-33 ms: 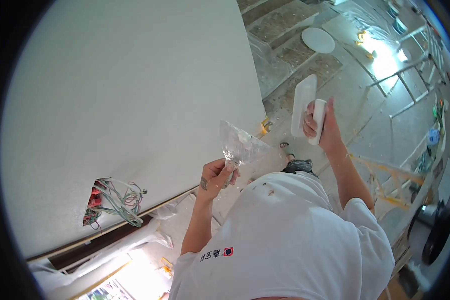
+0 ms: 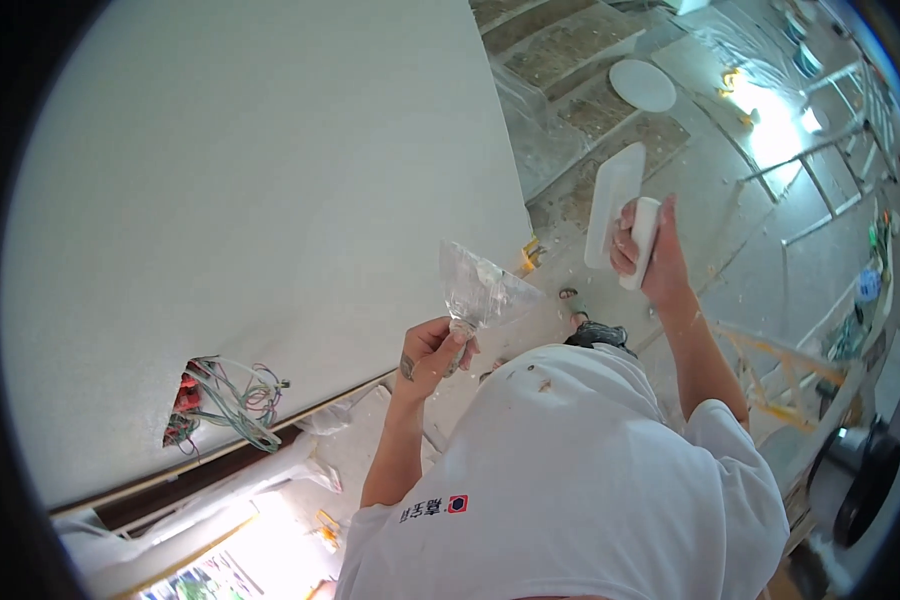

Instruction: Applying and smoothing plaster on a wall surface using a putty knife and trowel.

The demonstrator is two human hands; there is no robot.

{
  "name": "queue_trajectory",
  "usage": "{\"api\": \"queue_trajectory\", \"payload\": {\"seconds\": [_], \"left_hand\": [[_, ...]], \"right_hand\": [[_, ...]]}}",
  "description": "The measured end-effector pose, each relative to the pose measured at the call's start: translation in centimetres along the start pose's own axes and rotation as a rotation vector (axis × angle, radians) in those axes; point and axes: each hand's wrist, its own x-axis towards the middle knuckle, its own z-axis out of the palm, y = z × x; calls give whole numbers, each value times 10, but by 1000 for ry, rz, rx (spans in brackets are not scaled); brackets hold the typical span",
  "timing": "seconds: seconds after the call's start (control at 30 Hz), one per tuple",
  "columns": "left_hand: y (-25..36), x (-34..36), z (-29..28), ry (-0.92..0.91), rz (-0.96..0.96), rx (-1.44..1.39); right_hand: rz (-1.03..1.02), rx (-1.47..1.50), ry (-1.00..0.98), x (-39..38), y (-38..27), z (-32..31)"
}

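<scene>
My left hand (image 2: 436,352) is closed round the handle of a putty knife (image 2: 482,290), whose wide, smeared metal blade fans upward just in front of the pale wall (image 2: 270,200). On the right, my right hand (image 2: 654,250) grips the thick handle of a white plastering trowel (image 2: 613,205). Its flat plate faces the wall side and stands tilted in the air, apart from the wall. Bundled cables (image 2: 240,405) hang out of a cut opening low in the wall, left of my left hand.
Dusty steps (image 2: 580,45) rise beyond the wall's edge, a round white disc (image 2: 642,86) lying near them. A metal ladder or scaffold frame (image 2: 820,170) stands at right, with a yellowish trestle (image 2: 770,370) nearer. A dark round bucket-like thing (image 2: 855,485) is at lower right.
My right hand and the trowel have shifted slightly to the right and up. The left hand and putty knife look the same; the view has turned a little.
</scene>
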Motion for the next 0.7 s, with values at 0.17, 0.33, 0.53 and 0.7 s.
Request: {"api": "queue_trajectory", "payload": {"seconds": [0.17,0.33,0.53,0.7], "left_hand": [[20,30,41,102,-2,67],[26,47,68,227,11,56],[30,52,90,359,-43,87],[26,54,93,433,-34,87]], "right_hand": [[-45,-345,-93,40,-66,7],[24,-536,-180,69,-91,-8],[77,-542,-171,87,-89,-17],[1,-648,-321,94,-86,-10]]}}
